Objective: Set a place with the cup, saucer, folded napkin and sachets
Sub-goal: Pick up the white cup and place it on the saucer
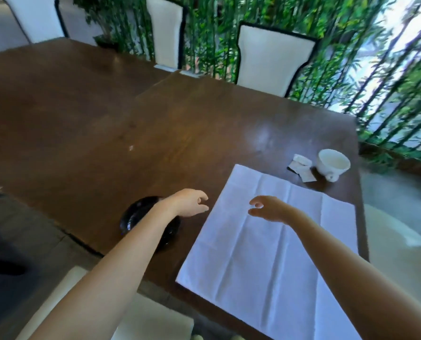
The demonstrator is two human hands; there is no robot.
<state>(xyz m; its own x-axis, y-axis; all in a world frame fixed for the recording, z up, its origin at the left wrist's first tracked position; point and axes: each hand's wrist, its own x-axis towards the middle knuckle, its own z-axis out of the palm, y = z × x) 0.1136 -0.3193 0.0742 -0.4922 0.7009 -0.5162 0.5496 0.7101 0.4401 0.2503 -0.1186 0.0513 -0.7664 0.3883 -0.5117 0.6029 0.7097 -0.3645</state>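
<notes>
On the dark wooden tabletop [180, 133] lie one white napkin [273, 241], one white cup [333, 163], one black saucer [140, 214] and a small heap of sachets [301, 168], perhaps three or four, though they overlap and the exact count is unclear. The napkin is spread out flat and unfolded, with crease lines across it, and its near corner is cut off by the lower edge of the view. The cup stands upright near the far right corner of the tabletop, with the sachets just beside it on its left. The saucer sits left of the napkin and is largely hidden under the left forearm. Both hands are empty and half open, fingers loosely curled. The left hand [189, 203] hovers just beside the napkin's left edge, and the right hand [269, 208] is over the napkin's middle; whether either touches anything below cannot be told. Three white chairs with dark trim stand at the far side, one cut off at the top.
</notes>
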